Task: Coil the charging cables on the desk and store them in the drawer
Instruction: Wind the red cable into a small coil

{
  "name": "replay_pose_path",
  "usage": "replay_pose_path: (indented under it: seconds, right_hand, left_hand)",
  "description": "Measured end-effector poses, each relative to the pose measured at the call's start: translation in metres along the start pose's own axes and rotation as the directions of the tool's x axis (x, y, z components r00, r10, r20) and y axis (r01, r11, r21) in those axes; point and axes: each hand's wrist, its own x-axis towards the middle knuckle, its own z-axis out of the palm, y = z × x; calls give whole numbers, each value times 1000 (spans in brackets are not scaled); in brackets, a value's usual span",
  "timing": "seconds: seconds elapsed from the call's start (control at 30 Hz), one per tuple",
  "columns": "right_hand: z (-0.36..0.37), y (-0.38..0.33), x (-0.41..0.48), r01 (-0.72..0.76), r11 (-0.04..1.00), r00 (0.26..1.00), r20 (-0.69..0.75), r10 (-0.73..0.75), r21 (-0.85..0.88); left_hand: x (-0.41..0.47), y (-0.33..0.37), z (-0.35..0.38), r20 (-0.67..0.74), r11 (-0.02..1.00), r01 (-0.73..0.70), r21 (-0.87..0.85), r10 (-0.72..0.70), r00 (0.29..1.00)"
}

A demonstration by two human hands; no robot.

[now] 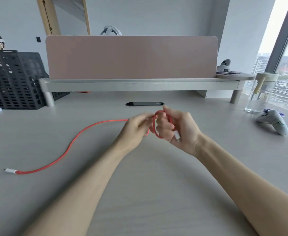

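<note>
- Right hand (177, 128): fingers curled round a small loop of the red cable (68, 147).
- Left hand (136, 126): pinches the cable beside that loop.
- The rest trails left across the bench (140, 176); white plug (10, 170) near left.

Left hand (136, 127): fingers blurred. Red cable (105, 121): coil partly hidden in right hand (182, 129). Black crate (12, 79): cut by left edge.

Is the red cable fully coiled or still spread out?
Partly coiled: the red cable loops in the right hand; the rest trails left across the desk to its white plug.
</note>
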Motion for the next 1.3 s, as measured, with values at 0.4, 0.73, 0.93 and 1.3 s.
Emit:
replay_pose_path:
  seconds: [0.4, 0.73, 0.93, 1.3]
  right_hand:
    - [-4, 9, 9, 216, 945, 933, -235, -274, -244]
    - [-41, 10, 2, -109, 263, 847, -228, -480, -959]
    - [-15, 5, -5, -100, 397, 985, -147, -91, -912]
    - [-3, -14, -13, 237, 971, 970, -44, -238, -16]
  left_hand:
    - [-7, 1, 13, 198, 827, 48, 561, -190, 962]
    - [-6, 13, -9, 206, 816, -151, 557, 41, 978]
    - [2, 12, -20, 50, 720, -272, 639, 314, 948]
    - [-7, -19, 6, 90, 923, 49, 382, -90, 992]
